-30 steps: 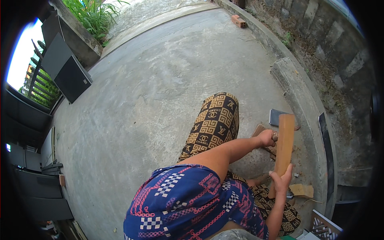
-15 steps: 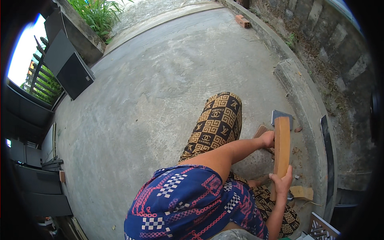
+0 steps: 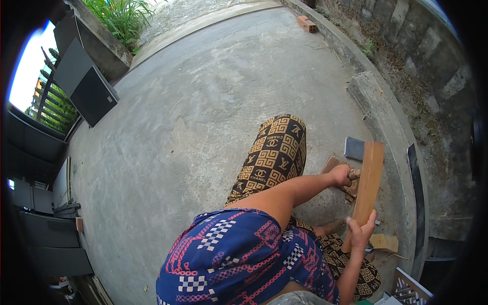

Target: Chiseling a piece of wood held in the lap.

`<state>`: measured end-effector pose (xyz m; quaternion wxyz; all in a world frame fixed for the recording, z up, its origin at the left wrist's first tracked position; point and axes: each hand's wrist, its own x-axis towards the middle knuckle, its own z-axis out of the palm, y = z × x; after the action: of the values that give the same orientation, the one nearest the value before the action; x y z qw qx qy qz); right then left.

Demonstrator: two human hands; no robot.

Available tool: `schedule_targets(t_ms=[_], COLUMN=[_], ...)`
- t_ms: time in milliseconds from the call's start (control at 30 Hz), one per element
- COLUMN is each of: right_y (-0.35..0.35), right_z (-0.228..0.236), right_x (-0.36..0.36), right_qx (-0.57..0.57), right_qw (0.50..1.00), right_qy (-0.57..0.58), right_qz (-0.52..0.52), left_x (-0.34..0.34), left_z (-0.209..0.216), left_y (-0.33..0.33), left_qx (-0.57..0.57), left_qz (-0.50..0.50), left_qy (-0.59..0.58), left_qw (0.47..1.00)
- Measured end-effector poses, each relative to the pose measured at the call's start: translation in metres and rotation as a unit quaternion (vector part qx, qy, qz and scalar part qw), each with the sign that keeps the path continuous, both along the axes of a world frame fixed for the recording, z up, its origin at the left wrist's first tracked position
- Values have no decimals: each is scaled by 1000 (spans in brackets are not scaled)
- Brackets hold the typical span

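A long light-brown wooden board (image 3: 371, 178) stands at a slant on the right, its far end raised. My right hand (image 3: 362, 233) is closed around its lower part, thumb on the left side. Just left of the board, my left hand (image 3: 340, 176) is closed on a short brown handle-like piece (image 3: 354, 174); the rest of that piece is hidden. Beneath my left hand lies a flat brown wooden piece (image 3: 331, 163), partly covered. Beyond it, a grey rectangular block (image 3: 354, 148) rests on the ground next to the board.
A yellowish wood block (image 3: 385, 243) lies beside my right wrist. A low concrete kerb (image 3: 394, 134) and a dark strip (image 3: 417, 198) run along the right. A red brick (image 3: 306, 24) sits far off; dark panels (image 3: 94, 96) lean at the left. My raised knee (image 3: 282, 147) is nearby.
The board's upper end has swung to the right, turning its broad face more into view. The handle-like piece in my left hand now shows, and the grey block is less covered.
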<state>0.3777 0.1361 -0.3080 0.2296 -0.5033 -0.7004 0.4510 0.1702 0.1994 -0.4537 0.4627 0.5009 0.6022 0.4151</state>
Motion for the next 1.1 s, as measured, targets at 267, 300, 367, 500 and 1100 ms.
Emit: schedule_targets(t_ms=[267, 300, 367, 500, 1100], right_y=[2, 2, 2, -5, 7], right_z=[-8, -6, 3, 15, -16], right_x=[-3, -3, -2, -11, 5], right_qx=[15, -33, -12, 67, -2], right_qw=[999, 995, 999, 995, 988], right_qy=[-47, -88, -44, 72, -153], right_qz=[3, 17, 4, -22, 24], left_x=[1, 2, 4, -1, -1], left_z=[-22, -20, -12, -7, 1], left_y=[3, 2, 6, 1, -7], left_qx=[15, 24, 17, -7, -18], left_qz=[29, 24, 16, 14, 1], left_qy=[18, 8, 8, 9, -17], left_qw=[999, 999, 1000, 1000, 1000])
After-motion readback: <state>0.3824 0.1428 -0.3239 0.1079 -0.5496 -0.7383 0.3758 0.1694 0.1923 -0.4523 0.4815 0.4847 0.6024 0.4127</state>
